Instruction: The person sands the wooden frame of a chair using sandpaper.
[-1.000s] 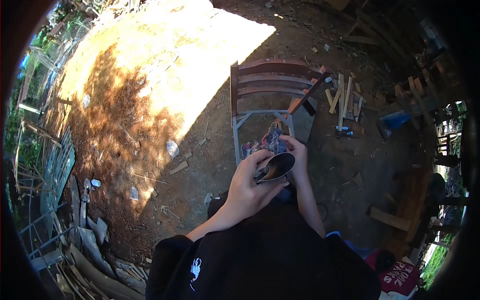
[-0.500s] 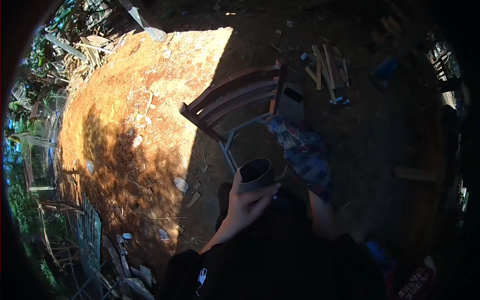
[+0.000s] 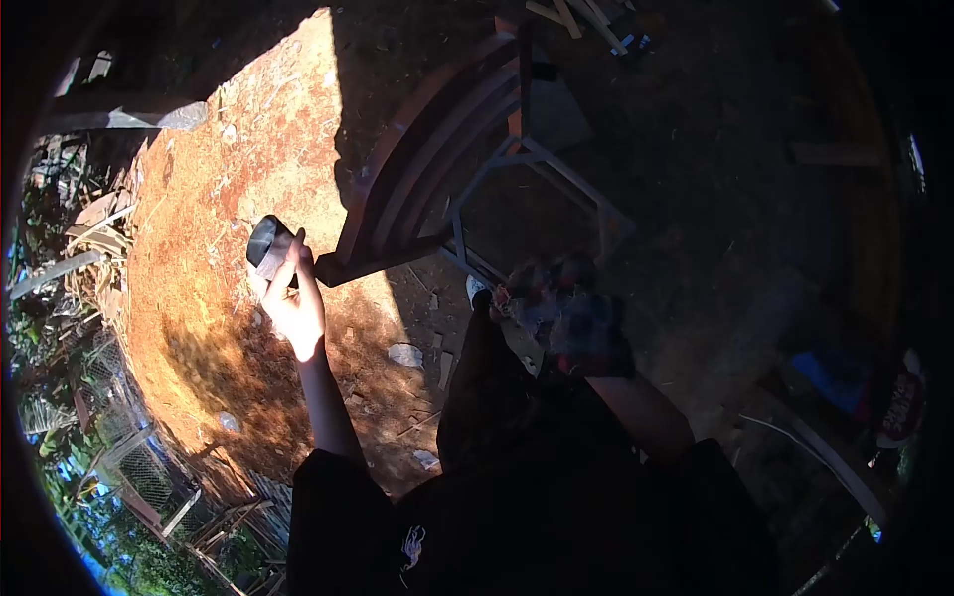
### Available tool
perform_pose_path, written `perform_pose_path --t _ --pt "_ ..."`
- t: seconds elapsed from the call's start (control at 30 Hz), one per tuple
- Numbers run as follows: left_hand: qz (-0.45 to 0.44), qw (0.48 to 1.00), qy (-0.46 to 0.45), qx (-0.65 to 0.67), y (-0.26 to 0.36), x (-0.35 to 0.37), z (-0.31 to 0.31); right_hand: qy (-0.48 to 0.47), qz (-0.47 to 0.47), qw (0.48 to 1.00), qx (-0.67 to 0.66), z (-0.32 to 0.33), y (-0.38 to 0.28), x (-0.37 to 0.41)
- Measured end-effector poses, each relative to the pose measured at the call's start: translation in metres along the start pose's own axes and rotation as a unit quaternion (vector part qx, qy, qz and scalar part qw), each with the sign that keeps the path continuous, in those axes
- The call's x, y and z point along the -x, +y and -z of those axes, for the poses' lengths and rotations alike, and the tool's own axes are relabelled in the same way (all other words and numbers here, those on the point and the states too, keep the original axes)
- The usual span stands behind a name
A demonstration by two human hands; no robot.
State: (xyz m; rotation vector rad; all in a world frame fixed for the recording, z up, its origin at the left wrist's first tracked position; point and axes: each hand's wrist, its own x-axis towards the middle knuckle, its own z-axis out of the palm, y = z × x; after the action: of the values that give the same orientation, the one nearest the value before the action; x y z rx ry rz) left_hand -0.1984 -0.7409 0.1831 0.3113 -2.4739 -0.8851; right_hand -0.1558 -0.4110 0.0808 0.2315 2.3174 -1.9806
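Observation:
My left hand [image 3: 296,303] reaches out to the left into the sunlight, its fingers closed around a dark, open-topped cup [image 3: 268,244]. The cup is tilted, and what it holds cannot be made out. A dark checked cloth [image 3: 593,333] covers my right hand, which is low in the shade before my body; its fingers are hidden beneath the cloth. Just beyond the hands stands a chair with a curved, slatted wooden backrest [image 3: 437,149] and a bare grey frame [image 3: 571,179]. The cup is left of the backrest's near end.
Several wooden strips [image 3: 586,15] lie on the dirt at the top. A flat board [image 3: 558,114] is behind the chair frame. Sunlit ground [image 3: 238,169] stretches to the left, with scrap wood [image 3: 99,223] along its edge. A blue item [image 3: 833,377] and a plank [image 3: 830,462] are at right.
My left hand has carried the cup left and away from my body, from shade into sunlight. The cloth-covered right hand appears lower and nearer my body. The view has turned and shifted.

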Motion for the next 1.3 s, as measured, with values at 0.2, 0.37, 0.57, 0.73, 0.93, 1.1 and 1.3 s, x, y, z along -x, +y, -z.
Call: perform_pose_path --t 0.2,0.37,0.57,0.73,0.93,1.1,1.3 --pt "0.141 0.970 -0.167 0.105 -0.045 -0.022 -0.041 -0.152 0.139 0.979 0.003 -0.177 0.022 0.006" --pt "0.168 0.969 -0.142 0.112 -0.044 -0.021 -0.043 -0.313 0.437 0.832 -0.137 -0.302 0.034 -0.019" --pt "0.199 0.946 -0.221 0.133 -0.050 -0.029 -0.041 -0.490 0.592 0.494 -0.408 -0.313 0.077 -0.103" --pt "0.297 0.937 -0.138 0.124 -0.036 -0.024 -0.051 -0.384 0.693 0.500 -0.350 -0.288 0.049 -0.093" --pt "0.306 0.941 -0.042 0.140 -0.042 -0.024 -0.052 -0.078 0.236 0.969 -0.001 -0.299 0.056 0.017" --pt "0.288 0.941 -0.060 0.165 -0.046 -0.016 -0.050 0.069 0.155 0.985 0.026 -0.280 0.079 -0.096" --pt "0.341 0.910 -0.058 0.227 -0.046 -0.017 -0.042 0.200 0.135 0.969 0.050 -0.255 0.084 -0.217"
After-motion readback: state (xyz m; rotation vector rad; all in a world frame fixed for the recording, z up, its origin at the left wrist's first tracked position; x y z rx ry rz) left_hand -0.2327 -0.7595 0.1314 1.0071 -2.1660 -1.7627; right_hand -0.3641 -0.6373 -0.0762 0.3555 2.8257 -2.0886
